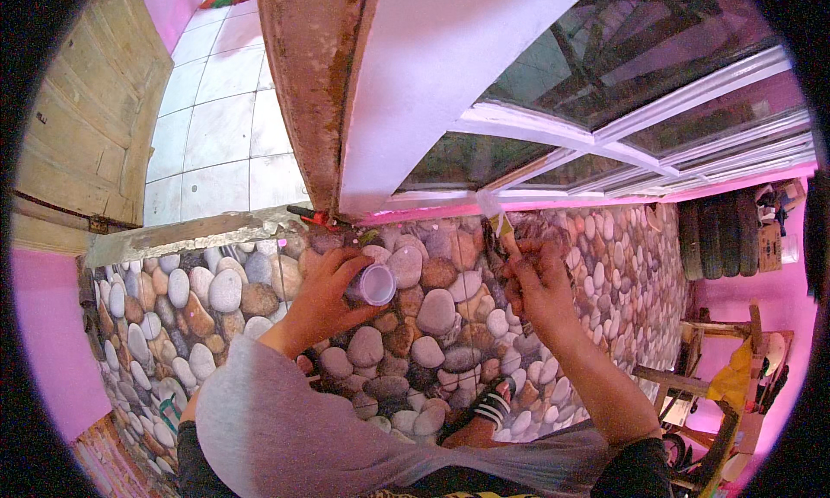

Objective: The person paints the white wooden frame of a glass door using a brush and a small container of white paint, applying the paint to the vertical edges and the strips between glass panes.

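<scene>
Cup (375,285), pale inside, is clasped by left hand (330,292); right hand (543,289) pinches paintbrush (501,225).

Pebble-print flr (435,311) (grey, brn, wht), pink wall (54,334), wht cup (376,285), blk/wht-striped sandal (494,405)

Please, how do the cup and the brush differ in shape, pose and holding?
The cup has a round, open mouth; the brush is long and narrow.
The cup's mouth faces the camera; the brush's tip points toward the white frame.
The left grip holds the cup; the right grip, the brush.
Both are hand-held.
</scene>
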A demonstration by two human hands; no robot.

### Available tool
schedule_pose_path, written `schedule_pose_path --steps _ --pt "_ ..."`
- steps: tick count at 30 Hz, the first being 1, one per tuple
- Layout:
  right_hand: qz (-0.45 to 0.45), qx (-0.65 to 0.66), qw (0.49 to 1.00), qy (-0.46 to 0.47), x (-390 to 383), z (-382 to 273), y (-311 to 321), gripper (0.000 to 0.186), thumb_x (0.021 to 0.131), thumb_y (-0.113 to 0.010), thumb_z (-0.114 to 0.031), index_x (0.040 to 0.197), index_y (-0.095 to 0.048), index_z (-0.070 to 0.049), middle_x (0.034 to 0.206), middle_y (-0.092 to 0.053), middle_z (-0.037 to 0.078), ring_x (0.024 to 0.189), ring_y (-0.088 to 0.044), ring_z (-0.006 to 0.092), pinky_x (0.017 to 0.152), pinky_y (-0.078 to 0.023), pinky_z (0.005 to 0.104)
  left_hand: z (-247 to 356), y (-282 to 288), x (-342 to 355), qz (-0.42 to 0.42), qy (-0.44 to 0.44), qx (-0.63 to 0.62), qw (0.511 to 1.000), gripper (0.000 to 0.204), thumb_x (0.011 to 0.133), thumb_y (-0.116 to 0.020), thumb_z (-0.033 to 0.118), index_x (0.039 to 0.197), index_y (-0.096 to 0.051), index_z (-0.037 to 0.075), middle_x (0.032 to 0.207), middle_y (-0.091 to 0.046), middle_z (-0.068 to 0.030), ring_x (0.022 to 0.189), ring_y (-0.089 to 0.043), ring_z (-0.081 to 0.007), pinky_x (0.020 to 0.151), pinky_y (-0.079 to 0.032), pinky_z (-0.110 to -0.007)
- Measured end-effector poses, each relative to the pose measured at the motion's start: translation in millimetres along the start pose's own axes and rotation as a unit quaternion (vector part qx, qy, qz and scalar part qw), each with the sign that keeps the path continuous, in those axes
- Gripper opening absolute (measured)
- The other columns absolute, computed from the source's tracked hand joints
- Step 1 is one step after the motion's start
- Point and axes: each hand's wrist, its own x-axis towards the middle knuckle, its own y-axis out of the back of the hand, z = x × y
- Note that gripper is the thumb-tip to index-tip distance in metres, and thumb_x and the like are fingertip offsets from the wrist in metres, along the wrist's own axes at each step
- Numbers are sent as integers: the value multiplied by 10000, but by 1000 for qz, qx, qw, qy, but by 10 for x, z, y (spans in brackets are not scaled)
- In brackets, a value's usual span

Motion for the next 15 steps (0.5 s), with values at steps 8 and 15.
schedule_pose_path --steps 8,15 --pt "6 36 999 15 -175 -199 2 159 1030 -545 -152 1161 -485 -86 778 -570 28 542 -498 93 440 -394 263 -7 49 -18 8 -4 -7 1000 651 740 -882 312 1256 -585 47 1264 -560 -193 1160 -566 -384 978 -473 -470" --pt "8 22 1000 -11 -79 25 -70 147 1026 -556 -145 1136 -487 -78 760 -564 26 549 -513 100 454 -412 266 -32 1 -27 14 -24 13 1000 636 737 -883 304 1239 -587 49 1240 -563 -189 1145 -571 -384 969 -478 -468"
